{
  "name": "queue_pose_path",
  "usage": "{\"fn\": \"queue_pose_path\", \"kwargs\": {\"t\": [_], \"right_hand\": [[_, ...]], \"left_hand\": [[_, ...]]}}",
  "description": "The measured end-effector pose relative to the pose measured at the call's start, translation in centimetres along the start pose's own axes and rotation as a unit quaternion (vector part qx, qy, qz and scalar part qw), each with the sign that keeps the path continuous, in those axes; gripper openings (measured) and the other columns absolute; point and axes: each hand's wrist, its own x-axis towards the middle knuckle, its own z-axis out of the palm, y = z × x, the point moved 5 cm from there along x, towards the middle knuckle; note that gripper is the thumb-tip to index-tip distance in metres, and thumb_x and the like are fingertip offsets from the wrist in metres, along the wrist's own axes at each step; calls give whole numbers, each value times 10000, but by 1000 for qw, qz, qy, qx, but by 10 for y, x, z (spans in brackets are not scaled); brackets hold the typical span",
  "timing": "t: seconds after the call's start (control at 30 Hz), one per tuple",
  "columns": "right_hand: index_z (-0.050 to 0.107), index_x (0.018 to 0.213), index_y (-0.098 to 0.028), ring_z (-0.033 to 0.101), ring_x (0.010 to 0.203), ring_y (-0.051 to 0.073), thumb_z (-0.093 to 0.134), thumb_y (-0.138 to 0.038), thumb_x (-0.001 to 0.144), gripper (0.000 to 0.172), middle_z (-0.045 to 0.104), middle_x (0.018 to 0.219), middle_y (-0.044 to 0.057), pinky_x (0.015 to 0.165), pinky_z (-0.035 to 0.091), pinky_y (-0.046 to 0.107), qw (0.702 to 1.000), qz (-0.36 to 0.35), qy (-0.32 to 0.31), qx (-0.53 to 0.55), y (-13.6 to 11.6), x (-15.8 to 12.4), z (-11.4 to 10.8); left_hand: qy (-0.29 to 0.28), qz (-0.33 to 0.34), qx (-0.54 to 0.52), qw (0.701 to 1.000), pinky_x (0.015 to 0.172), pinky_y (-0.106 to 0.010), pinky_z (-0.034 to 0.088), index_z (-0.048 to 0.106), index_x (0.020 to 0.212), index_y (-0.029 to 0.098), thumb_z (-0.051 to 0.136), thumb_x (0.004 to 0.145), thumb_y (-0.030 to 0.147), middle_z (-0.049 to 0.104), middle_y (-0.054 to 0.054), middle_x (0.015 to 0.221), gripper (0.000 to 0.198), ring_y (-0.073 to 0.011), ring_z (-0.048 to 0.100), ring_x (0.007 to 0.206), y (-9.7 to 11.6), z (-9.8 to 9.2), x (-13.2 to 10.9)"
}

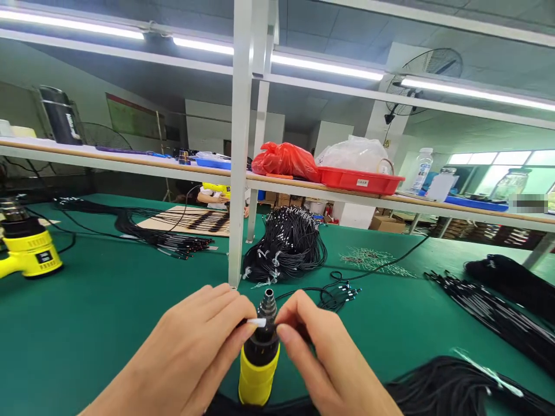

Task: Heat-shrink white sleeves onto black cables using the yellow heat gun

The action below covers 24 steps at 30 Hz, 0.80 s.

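Observation:
My left hand point(195, 346) and my right hand point(323, 355) meet low in the middle of the view, both pinched on a small white sleeve point(256, 322) on a thin black cable. They hold it just in front of the nozzle of a yellow and black heat gun point(259, 361) that stands upright on the green table point(108, 312). The cable's run behind my right fingers is mostly hidden.
A coiled bundle of black cables point(288, 242) lies behind a white post point(240, 173). More cable bundles lie at right point(498, 312) and at left point(160, 234). A second heat gun point(28, 248) stands far left. A shelf holds a red tray point(359, 180) and bags.

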Motion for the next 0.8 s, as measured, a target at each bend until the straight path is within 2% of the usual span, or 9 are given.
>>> {"fn": "queue_pose_path", "kwargs": {"t": [0.1,0.17,0.23,0.37,0.53,0.8], "right_hand": [[473,802,-217,446,606,104,409,-254,977,191,532,702,-47,552,341,213,1000,14,20,17,8,9,-7],[477,789,-214,424,606,106,428,-269,972,198,516,695,-48,542,322,217,999,30,18,24,16,14,-8],[474,772,-212,417,616,112,444,-290,965,210,508,696,-44,546,316,224,999,38,16,21,21,18,-7],[443,735,-218,379,602,123,456,-342,955,253,461,664,-47,533,294,239,998,55,26,-1,30,25,-6],[425,713,-224,374,590,127,478,-359,937,267,451,646,-49,529,289,244,997,64,34,-29,37,31,-7],[415,701,-229,387,574,130,485,-349,919,258,461,631,-44,525,317,235,996,61,52,-48,45,37,-6]], "left_hand": [[-50,43,35,997,821,-314,445,658,850,303,464,935,430,666,18,860,247,-199,587,812,11,4,18],[-50,16,55,997,671,-297,405,612,740,259,466,930,469,620,8,750,319,-190,532,709,6,4,24],[-43,-23,61,997,595,-280,347,551,657,230,496,906,512,565,13,668,380,-179,479,652,-3,6,27],[-54,-85,16,995,559,-260,300,438,625,206,441,932,521,497,31,629,440,-150,418,613,-16,12,26],[-77,-93,-61,991,606,-271,316,453,657,203,299,993,465,498,31,640,453,-143,444,631,-16,19,27],[-59,-124,-103,985,572,-247,299,480,646,192,387,964,472,469,43,617,434,-129,406,603,-22,27,34]]}}
